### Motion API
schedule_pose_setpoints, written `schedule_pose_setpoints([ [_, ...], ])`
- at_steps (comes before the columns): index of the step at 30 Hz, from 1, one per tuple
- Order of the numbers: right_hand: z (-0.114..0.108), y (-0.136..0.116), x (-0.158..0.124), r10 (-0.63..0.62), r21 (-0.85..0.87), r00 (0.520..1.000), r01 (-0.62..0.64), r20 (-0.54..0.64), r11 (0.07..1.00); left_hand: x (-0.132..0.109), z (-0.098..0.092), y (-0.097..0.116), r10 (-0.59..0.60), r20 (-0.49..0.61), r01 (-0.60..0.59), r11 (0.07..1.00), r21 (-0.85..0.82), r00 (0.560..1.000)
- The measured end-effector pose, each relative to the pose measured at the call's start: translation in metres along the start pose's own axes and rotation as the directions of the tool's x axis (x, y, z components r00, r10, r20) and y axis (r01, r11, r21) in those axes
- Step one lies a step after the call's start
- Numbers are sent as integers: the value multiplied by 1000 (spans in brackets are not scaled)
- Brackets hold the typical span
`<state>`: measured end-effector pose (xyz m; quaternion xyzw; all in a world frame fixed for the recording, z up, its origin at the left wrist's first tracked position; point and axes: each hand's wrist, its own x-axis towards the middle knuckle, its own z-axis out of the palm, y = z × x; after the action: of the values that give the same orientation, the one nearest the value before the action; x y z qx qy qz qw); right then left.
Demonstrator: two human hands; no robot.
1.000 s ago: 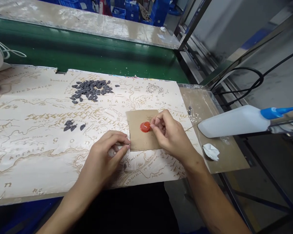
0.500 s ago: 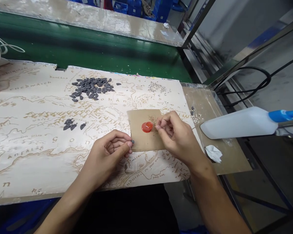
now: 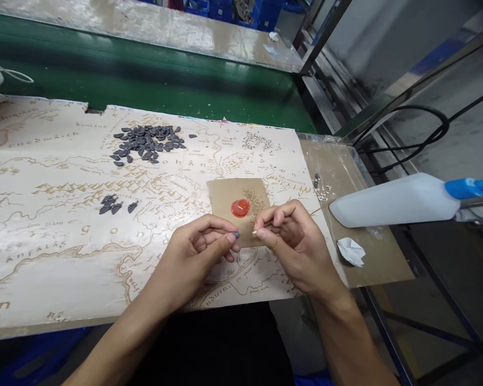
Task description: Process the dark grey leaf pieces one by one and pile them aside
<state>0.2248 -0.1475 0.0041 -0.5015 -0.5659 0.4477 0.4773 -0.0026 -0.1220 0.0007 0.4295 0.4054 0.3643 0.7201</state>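
Observation:
My left hand pinches a small dark grey piece between thumb and forefinger, over the lower edge of a brown card. Facing it a short gap away, my right hand is closed in a pinch on a tiny pale stick-like piece. On the card lies a glossy puddle of red liquid, with small brown specks scattered to its right. A pile of dark grey leaf-shaped pieces lies further back, and a smaller group of them sits to the left.
A map-printed sheet covers the table. Tiny pale bits are spread at its back right. On the right lie a white bottle with a blue cap and a crumpled tissue. A green recessed strip runs behind.
My left hand has moved right with the dark grey piece. My right hand has come down from beside the red liquid to face it, holding the pale piece.

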Motion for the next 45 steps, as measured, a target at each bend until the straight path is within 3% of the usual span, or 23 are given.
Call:
schedule_pose_setpoints([
  [6,14,5,-6,35,200,999,-40,29,979,0,7,-5,-13,53,18,994,-104,999],
  [15,20,3,-5,20,284,1000,-26,21,959,2,8,-9,6,37,0,989,-145,999],
  [26,20,6,-7,13,238,1000,-18,22,971,2,10,-8,20,39,-14,990,-141,999],
  [39,27,5,-7,-40,185,999,38,6,982,-3,16,-7,71,-85,-80,991,-108,994],
  [45,30,1,-7,-31,169,999,24,35,985,-5,12,-6,64,-75,-70,995,-76,995],
])
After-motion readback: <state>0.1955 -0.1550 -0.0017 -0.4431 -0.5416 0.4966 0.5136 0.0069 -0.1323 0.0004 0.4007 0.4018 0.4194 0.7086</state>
